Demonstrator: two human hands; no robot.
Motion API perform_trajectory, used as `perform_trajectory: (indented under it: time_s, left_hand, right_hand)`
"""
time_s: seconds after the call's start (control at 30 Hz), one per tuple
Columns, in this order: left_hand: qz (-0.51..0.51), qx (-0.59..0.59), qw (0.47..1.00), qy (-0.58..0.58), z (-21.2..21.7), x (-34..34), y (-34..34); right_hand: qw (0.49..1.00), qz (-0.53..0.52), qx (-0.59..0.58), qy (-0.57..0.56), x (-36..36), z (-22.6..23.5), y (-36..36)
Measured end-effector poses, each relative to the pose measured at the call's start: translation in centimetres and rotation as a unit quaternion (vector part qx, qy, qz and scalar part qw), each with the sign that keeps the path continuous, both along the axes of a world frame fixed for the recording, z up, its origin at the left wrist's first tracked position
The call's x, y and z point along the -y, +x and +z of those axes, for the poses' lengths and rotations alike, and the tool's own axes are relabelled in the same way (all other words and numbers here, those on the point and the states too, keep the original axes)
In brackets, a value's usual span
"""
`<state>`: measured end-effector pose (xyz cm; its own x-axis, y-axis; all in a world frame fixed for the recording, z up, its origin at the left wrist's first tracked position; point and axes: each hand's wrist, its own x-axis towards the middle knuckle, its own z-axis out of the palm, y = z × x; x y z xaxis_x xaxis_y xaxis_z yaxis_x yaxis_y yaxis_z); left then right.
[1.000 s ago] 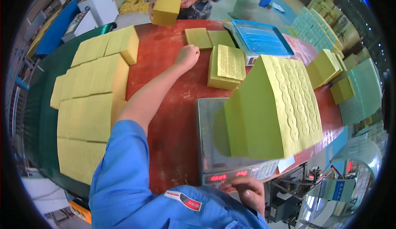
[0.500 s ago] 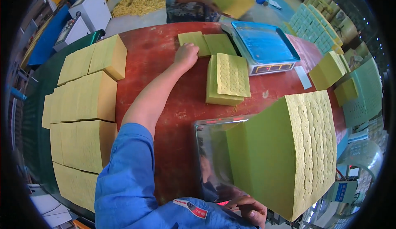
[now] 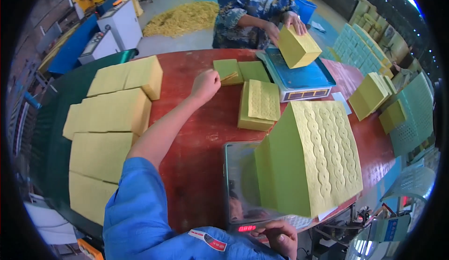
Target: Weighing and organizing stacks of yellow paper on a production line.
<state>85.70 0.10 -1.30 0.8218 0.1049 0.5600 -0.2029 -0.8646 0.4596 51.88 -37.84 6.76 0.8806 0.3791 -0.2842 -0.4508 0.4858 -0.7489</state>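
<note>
Left hand (image 3: 206,87) fingers are closed, apparently pinching a thin wad of yellow paper sheets (image 3: 229,76) seen edge-on; the right hand (image 3: 279,239) is loosely half-curled with nothing visible in it, its palm hidden. Half a second ago the left hand lay against the flat square yellow paper piles (image 3: 227,65); now it has drawn slightly back toward its own left, and the wad shows, suggesting a few sheets have come away. Meanwhile, beyond the hands, a co-worker has brought a yellow paper block (image 3: 297,47) to the blue-trayed scale (image 3: 306,94), both of that person's hands on it.

Just above the right hand, a steel-topped scale (image 3: 238,175) with a red lit display carries a big yellow paper block with an embossed chain pattern (image 3: 332,152); I cannot tell whether that hand touches the scale. Right of the left hand sits a smaller embossed yellow stack (image 3: 263,100) on the red counter (image 3: 191,180); rows of plain yellow blocks (image 3: 103,150) stand to its left.
</note>
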Motion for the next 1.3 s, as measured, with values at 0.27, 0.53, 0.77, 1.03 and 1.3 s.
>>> perform_trajectory:
  time_s: [0.27,0.53,0.77,1.03,1.3]
  left_hand:
    - [-0.044,-0.101,0.992,-0.065,5.4,7.2,-29.5]
    - [-0.003,-0.142,0.988,-0.055,1.7,21.5,-50.8]
    - [0.22,-0.076,0.971,-0.057,0.6,29.9,-55.5]
    - [0.158,-0.052,0.663,-0.73,3.0,30.2,-54.3]
    - [0.062,0.028,0.901,-0.429,18.9,26.0,-39.4]
  right_hand:
    - [0.948,0.306,-0.063,0.067,-1.4,-3.4,0.7]
    - [0.876,0.442,-0.191,0.022,-0.4,-6.2,-2.1]
    - [0.873,0.478,0.047,-0.085,2.1,-9.3,-5.1]
    - [0.855,0.462,0.229,-0.046,6.3,-2.6,-2.3]
    - [0.847,0.142,0.501,-0.106,8.9,10.0,5.9]
